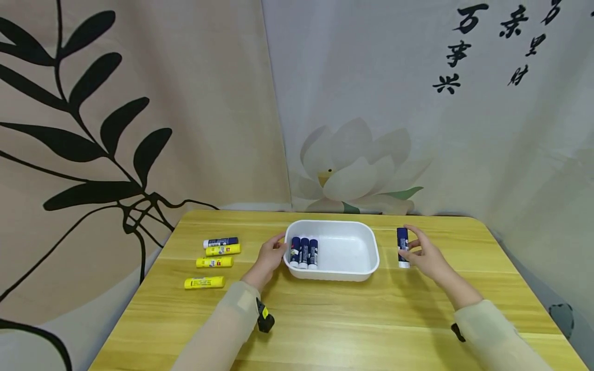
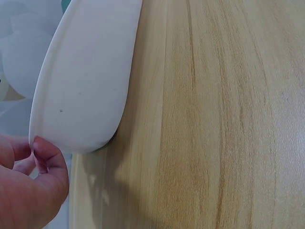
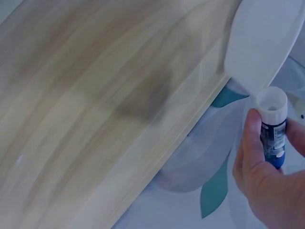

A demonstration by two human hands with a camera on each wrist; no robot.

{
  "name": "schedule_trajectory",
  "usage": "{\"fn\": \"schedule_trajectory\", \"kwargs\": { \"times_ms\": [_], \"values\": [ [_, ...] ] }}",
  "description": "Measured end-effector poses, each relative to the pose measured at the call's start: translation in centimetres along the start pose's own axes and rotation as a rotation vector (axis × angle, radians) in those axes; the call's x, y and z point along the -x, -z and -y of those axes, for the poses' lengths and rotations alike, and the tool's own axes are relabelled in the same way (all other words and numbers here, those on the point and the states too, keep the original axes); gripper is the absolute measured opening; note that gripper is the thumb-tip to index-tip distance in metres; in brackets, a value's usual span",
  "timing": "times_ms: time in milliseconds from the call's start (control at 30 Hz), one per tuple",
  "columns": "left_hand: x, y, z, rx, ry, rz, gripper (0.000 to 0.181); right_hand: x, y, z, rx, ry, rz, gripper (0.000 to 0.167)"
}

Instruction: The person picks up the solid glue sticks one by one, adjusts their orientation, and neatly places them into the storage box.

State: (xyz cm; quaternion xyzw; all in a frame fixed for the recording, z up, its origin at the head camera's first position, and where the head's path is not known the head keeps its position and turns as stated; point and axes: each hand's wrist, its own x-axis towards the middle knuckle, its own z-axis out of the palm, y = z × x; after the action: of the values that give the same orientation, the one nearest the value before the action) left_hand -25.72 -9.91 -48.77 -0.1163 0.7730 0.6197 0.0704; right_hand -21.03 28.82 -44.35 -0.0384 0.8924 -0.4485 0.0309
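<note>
Blue glue stick [image 1: 402, 246], right of the white tray [image 1: 345, 248], sits in the pinching grip of the right hand [image 1: 424, 254], while the left hand [image 1: 270, 256] pinches the tray's rim. One slip could drop the stick onto the table [image 1: 334, 324]; a tugged rim could jostle the three sticks inside [image 1: 303, 253]

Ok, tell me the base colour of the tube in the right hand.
The base is white; the right wrist view shows it best.

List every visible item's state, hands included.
White tray: open, partly filled.
Three blue glue sticks in tray: side by side at left end.
Held blue glue stick: looks capped.
Loose blue glue stick: lying on table.
Three yellow glue sticks: lying on table.
Left hand: pinching tray rim.
Right hand: pinching held stick.
</note>
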Motion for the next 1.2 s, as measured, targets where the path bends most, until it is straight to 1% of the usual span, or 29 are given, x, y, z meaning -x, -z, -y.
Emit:
{"fn": "schedule_trajectory", "kwargs": {
  "times_ms": [67,133,200,467,567,667,800,900,1100,1200],
  "values": [
    [0.0,0.0,0.0,0.006,0.001,0.001,0.04,0.0,-0.4,0.5,-0.054,-0.028,0.019,0.073],
    [0.0,0.0,0.1,0.007,-0.008,0.005,0.04,-0.1,-0.8,1.0,-0.093,-0.047,0.031,0.073],
    [-0.1,0.0,0.1,0.018,-0.003,0.008,0.041,-0.2,-1.1,1.6,-0.128,-0.064,0.045,0.074],
    [-0.3,0.0,0.4,0.035,0.003,0.011,0.041,-1.3,-2.2,3.8,-0.207,-0.156,0.1,0.077],
    [-0.4,0.0,0.4,0.036,0.001,0.009,0.041,-1.8,-2.8,4.7,-0.259,-0.195,0.14,0.077],
    [-0.3,0.0,0.3,0.038,0.003,0.006,0.041,-2.3,-3.7,5.9,-0.292,-0.214,0.183,0.077],
    [-0.2,0.0,0.2,0.035,0.004,0.005,0.041,-3.3,-5.6,7.2,-0.285,-0.224,0.213,0.074],
    [-0.2,0.1,0.2,0.033,0.008,0.007,0.041,-4.1,-7.3,7.7,-0.28,-0.237,0.227,0.072],
    [-0.2,0.1,0.0,0.037,0.015,0.007,0.04,-5.3,-10.8,8.0,-0.249,-0.282,0.236,0.069],
    [-0.1,0.1,0.0,0.027,0.011,0.011,0.04,-5.7,-12.1,8.2,-0.217,-0.292,0.23,0.069]
  ]
}}
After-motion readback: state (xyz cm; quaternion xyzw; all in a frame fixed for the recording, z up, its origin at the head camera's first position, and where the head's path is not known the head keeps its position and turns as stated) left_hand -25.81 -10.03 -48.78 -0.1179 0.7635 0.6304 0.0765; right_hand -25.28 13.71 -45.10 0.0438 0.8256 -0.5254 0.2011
